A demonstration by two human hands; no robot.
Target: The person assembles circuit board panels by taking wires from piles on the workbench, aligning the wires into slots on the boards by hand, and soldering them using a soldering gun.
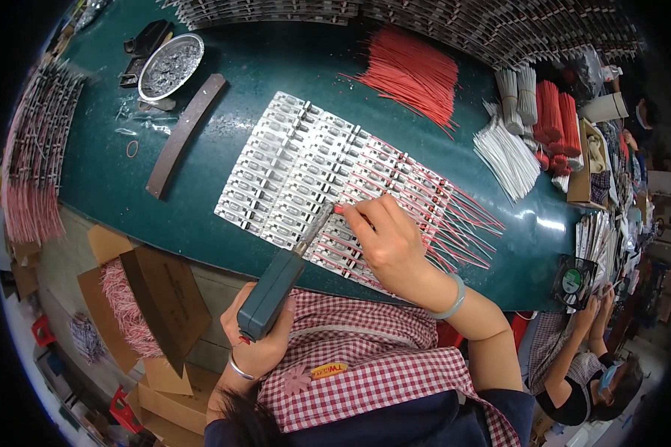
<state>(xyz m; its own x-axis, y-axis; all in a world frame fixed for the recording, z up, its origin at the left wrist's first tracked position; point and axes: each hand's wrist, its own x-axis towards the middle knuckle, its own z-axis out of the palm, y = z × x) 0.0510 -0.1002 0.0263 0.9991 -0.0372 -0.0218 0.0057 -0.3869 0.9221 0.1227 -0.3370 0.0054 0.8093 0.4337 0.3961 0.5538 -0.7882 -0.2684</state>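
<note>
My left hand (265,346) is closed round the dark green handle of a soldering gun (267,294). Its metal tip points up and right, onto a white panel (257,160) of small parts in rows. My right hand (391,242) hovers over the panel's middle, thumb and forefinger pinching the end of a red wire (339,209) right beside the tip. Most of that wire is hidden by the hand. On the panel's right side, red and white wires (470,223) lie across the rows and stick out past the edge; the left rows carry none.
Loose red wires (417,74) lie beyond the panel, white wires (507,160) to the right. A metal bowl (142,83) of silvery scraps and a curved brown bar (186,134) are at left. Stacked panels (41,141) line the table's left edge. Another person's hands (595,309) work at right.
</note>
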